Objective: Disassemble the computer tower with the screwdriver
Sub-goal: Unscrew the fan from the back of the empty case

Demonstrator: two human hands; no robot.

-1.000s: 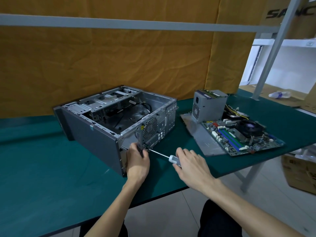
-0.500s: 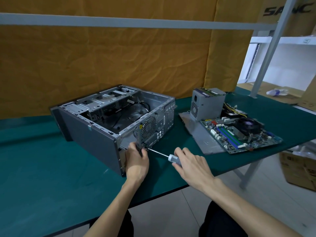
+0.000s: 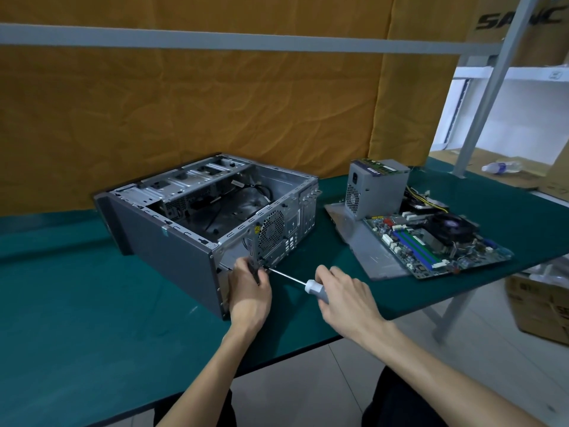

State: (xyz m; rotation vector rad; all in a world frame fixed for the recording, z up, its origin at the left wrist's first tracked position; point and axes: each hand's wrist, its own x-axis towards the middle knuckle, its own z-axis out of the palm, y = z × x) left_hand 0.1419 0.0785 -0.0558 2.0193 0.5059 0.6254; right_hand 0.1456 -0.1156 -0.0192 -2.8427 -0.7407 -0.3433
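Observation:
The grey computer tower (image 3: 172, 251) lies on its side on the green table, its top side open and its inside largely bare apart from cables and drive cages. My left hand (image 3: 250, 291) grips a dark part at the lower corner of the tower's rear panel, beside the fan grille (image 3: 271, 231). My right hand (image 3: 345, 298) grips the grey-and-white handle of the screwdriver (image 3: 311, 286). Its thin shaft runs up and left, and its tip meets the rear panel right next to my left thumb.
To the right lie a grey power supply (image 3: 374, 188), a motherboard (image 3: 431, 241) with a black cooler fan, and a grey side panel (image 3: 366, 254) under them. The table's front edge (image 3: 295, 351) runs close under my wrists. A cardboard box (image 3: 538, 306) stands on the floor at right.
The view has shifted slightly. Both hands stay at the rear panel's corner, with the screwdriver still on the same spot; my right hand's grip on the handle looks slightly turned.

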